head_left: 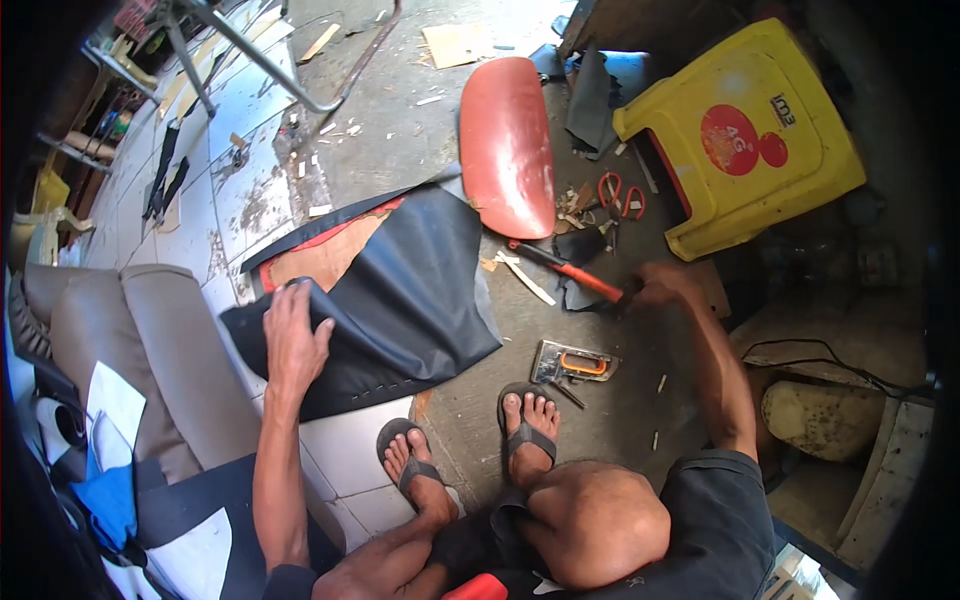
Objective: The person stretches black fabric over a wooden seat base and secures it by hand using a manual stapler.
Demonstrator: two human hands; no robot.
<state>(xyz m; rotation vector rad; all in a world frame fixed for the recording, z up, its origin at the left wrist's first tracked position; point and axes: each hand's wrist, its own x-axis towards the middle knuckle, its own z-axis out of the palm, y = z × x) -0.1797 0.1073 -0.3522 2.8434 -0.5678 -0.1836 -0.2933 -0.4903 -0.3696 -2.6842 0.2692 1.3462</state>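
Left hand (292,340) curled round black leatherette sheet (425,300) at its left edge, probably steadying it over the red-edged wooden board (325,258) beneath. Right of sheet: right hand (664,288) blurred at red-and-black-handled tool (575,274), grip can't tell; silver-and-orange staple gun (545,362), seemingly within reach.

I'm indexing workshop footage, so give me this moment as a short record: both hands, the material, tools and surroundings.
Left hand: left hand on the black sheet, at a fold
Right hand: right hand, blurred, at the end of the red-and-black tool; grip unclear
Material: black sheet partly covering a red-edged board
Other tools: staple gun and red-handled scissors on the floor
Nearby: glossy red panel, yellow stool
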